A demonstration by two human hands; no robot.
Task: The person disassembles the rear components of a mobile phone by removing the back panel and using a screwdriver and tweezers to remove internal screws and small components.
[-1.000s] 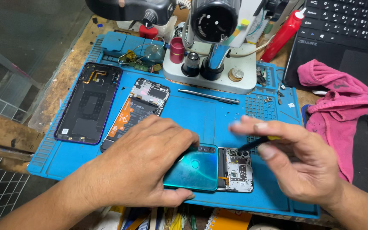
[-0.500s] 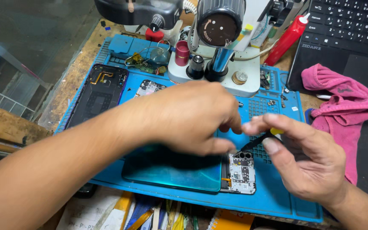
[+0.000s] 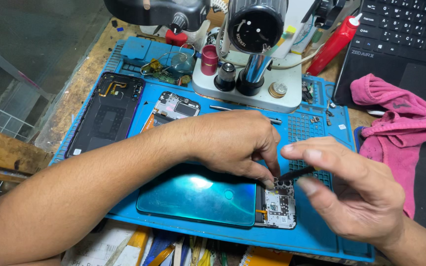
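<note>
Down on the blue mat [image 3: 316, 231], just below the microscope [image 3: 252, 54], lies the teal phone [image 3: 198, 199]. Left hand [image 3: 232, 143] presses fingertips on its exposed board [image 3: 279, 209]; right hand [image 3: 356, 192] pinches a thin black tool [image 3: 297, 173].

The left hand [image 3: 232, 143] covers the upper edge of the teal phone back cover [image 3: 198, 197] and the middle of the opened phone [image 3: 173, 106] behind it. The thin black tool [image 3: 297, 173] vanishes inside the right hand [image 3: 356, 192], its tip too small to make out. The microscope [image 3: 255, 29], laptop [image 3: 400, 44] and pink cloth [image 3: 400, 128] run past the picture's edges.
</note>
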